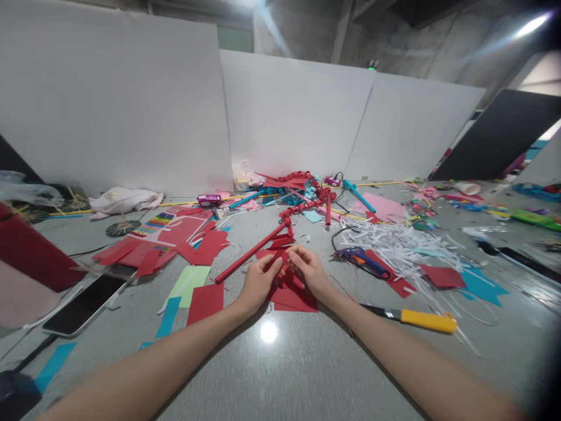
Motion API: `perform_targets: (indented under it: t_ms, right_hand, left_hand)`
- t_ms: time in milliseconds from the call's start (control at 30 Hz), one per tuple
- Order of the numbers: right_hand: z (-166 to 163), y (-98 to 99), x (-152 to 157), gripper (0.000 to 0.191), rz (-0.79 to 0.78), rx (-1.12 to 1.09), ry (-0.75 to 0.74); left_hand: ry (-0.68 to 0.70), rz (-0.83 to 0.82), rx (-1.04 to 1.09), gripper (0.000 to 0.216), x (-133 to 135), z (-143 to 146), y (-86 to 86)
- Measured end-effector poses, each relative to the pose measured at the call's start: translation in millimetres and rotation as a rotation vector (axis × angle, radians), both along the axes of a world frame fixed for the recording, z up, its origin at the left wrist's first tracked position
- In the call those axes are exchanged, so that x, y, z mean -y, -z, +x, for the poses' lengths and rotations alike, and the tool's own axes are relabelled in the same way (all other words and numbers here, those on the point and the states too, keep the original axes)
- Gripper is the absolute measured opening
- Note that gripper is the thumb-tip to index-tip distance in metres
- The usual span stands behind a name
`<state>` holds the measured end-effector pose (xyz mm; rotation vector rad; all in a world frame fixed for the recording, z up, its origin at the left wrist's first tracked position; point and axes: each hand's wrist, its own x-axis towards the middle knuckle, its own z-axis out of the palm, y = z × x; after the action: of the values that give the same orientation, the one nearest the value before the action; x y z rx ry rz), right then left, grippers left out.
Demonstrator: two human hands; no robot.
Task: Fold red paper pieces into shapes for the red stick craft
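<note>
- A small folded red paper piece point(286, 262) sits just above the middle of a grey table point(280, 374), held between 2 bare hands.
- The left hand point(258, 283) pinches its left edge, thumb and fingers point(275, 264) pressed together on the paper.
- The right hand point(312, 272) grips the opposite edge the same way, its fingertips point(294, 255) bunched tight and nearly touching those of the left.
- Flat dark-red paper sheets point(294, 299) lie on the table directly beneath both hands.
- A long red rolled-paper tube point(249, 254) slants away just left of the left hand, running up toward a heap of red and blue paper craftwork point(302, 187).
- A red paper square point(205, 302) and a light green paper sheet point(188, 283) lie near the left forearm.
- A yellow-handled utility knife point(427, 320) rests beside the right forearm.
- A blue glue gun point(360, 257) lies right of the hands, at the edge of a pile of white shredded paper strips point(394, 240).
- A black-screened tablet point(85, 304) lies at far left.
- White partition boards point(284, 111) wall the table behind.
</note>
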<state>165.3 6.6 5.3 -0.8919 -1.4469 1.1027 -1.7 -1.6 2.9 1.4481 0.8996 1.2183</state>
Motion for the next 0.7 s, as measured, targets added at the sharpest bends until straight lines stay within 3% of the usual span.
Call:
perform_targets:
  t_ms: [267, 500, 700]
  right_hand:
    - [-1.8, 0.5, -1.4, 0.035, 0.041, 0.044, -0.010]
    - [-0.4, -1.5, 0.8, 0.036, 0.026, 0.029, -0.007]
    - [-0.8, 1.8, -1.3, 0.031, 0.041, 0.010, -0.010]
  left_hand:
    - [-0.004, 0.084, -0.076, 0.036, 2.6, 0.4, -5.3]
    - [0.008, 0.018, -0.012, 0.039, 2.4, 0.9, -3.6]
    - [-0.009, 0.054, -0.041, 0.039, 1.8, 0.8, -3.1]
